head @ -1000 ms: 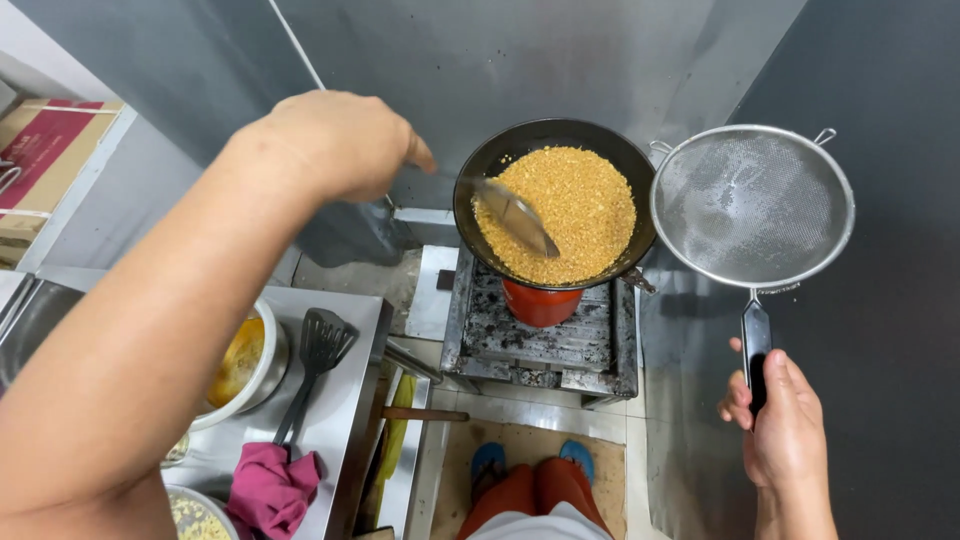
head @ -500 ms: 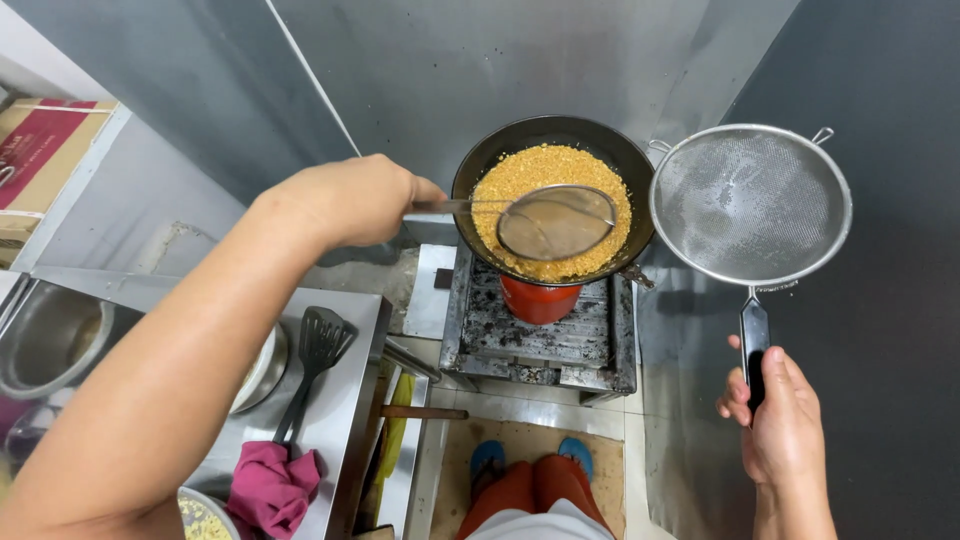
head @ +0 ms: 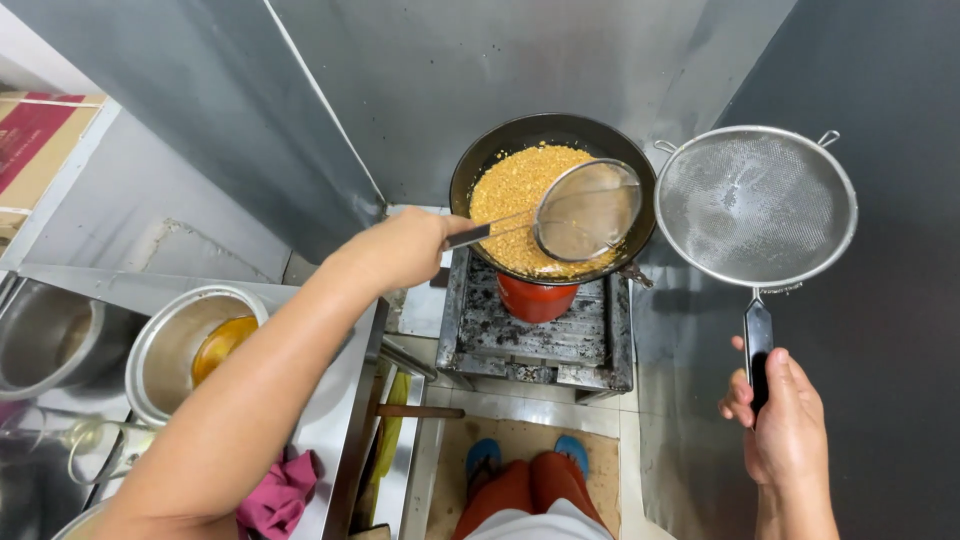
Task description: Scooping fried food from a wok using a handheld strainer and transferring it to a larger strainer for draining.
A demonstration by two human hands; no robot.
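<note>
Holding skimmer (head: 587,210) flat over wok (head: 553,195), left hand (head: 405,250) drawn back | right hand (head: 785,425) clamped on strainer (head: 757,205), unmoved

Both arms are bare to the elbow and beyond, with no sleeves, gloves, rings or watch on the left hand (head: 400,250) or the right hand (head: 785,425). Below, orange-red trousers (head: 525,490), blue footwear (head: 485,455) and a white shirt hem (head: 545,525) show.
</note>
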